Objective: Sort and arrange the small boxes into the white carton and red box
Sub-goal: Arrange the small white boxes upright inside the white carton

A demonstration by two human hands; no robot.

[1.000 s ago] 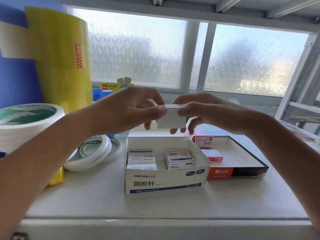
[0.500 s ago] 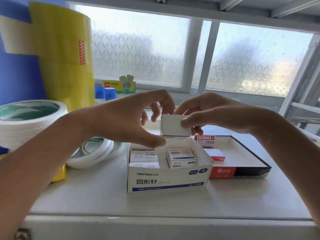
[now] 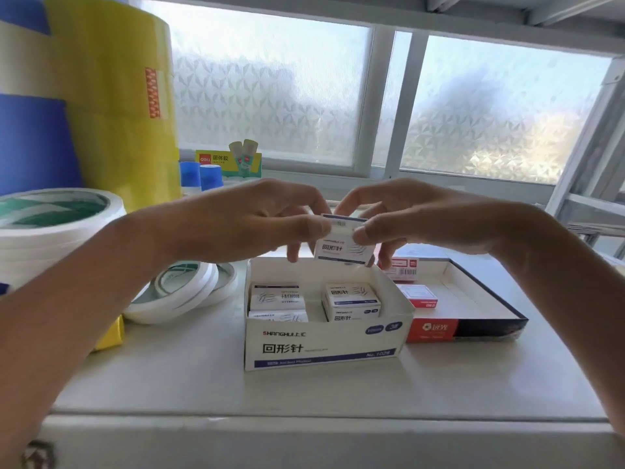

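Both hands pinch one small white paper-clip box (image 3: 343, 250) just above the back edge of the white carton (image 3: 324, 346). My left hand (image 3: 257, 221) grips its left side and my right hand (image 3: 406, 214) its right side. The box's printed face is turned toward me. Inside the carton lie several small white boxes, one stack at the left (image 3: 277, 301) and one at the right (image 3: 351, 301). To the right sits the red box (image 3: 466, 328), a shallow tray holding two small red-and-white boxes (image 3: 417, 294).
White tape rolls (image 3: 179, 292) lie left of the carton, a bigger stack (image 3: 50, 231) beyond them. Tall yellow and blue rolls (image 3: 111, 96) stand at the back left, with blue-capped glue sticks (image 3: 201, 176) by the window. The white shelf's front edge (image 3: 304, 418) is near me.
The small box came down from chest height toward the carton and was turned so its printed face shows. Both hands stayed on it.
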